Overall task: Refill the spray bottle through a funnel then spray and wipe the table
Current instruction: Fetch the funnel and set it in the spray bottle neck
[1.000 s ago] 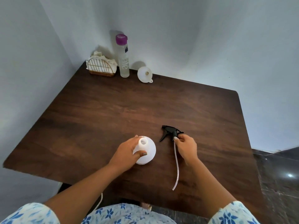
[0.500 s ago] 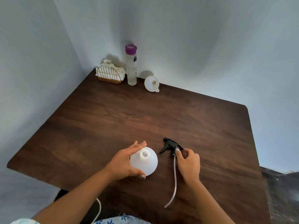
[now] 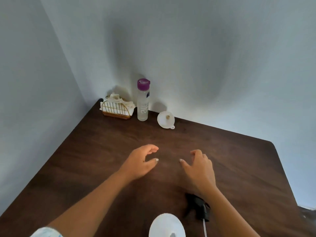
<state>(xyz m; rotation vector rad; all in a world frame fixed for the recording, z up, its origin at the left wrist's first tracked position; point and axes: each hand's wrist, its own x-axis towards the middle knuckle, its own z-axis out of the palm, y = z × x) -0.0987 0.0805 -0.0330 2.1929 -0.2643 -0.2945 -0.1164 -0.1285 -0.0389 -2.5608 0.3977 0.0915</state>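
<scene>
The white spray bottle (image 3: 166,225) stands uncapped at the bottom edge of the view. Its black trigger head (image 3: 198,208) with a clear tube lies on the table just right of it, partly under my right forearm. My left hand (image 3: 141,161) and my right hand (image 3: 199,168) hover over the middle of the brown table (image 3: 85,159), both empty with fingers apart. A white funnel (image 3: 165,120) lies at the back by the wall. Left of it stands a clear water bottle (image 3: 143,100) with a purple cap.
A gold wire holder with cream cloths (image 3: 116,107) sits in the back left corner beside the water bottle. Grey walls close the table on the left and the back. The table's right edge drops to a dark floor (image 3: 307,211).
Both hands let go, the left of the spray bottle and the right of the trigger head, and moved forward over the table. The view tilted up, so bottle and trigger head sit lower.
</scene>
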